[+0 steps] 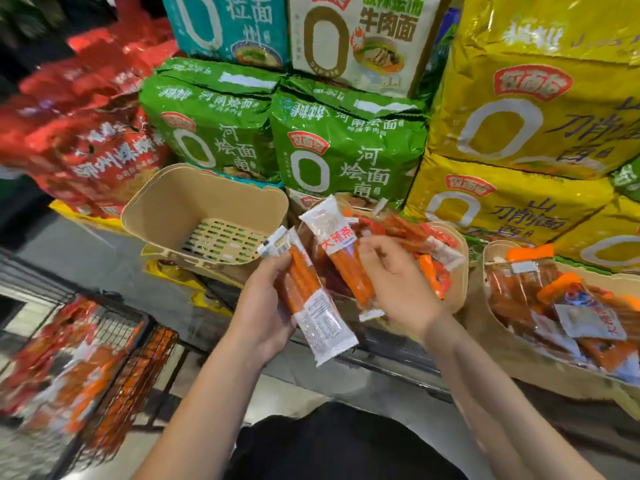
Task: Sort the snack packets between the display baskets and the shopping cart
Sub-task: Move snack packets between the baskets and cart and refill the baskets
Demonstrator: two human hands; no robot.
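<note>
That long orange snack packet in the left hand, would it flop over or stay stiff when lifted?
The snack packet probably stays fairly stiff: it juts straight past the left hand, unsupported. Its glossy wrapper looks slippery. Likely light, since the fingers hold it only along one side.

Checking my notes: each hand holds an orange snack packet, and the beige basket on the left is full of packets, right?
Not quite. The head view shows the left beige basket empty. The left hand and right hand each hold orange snack packets.
</note>
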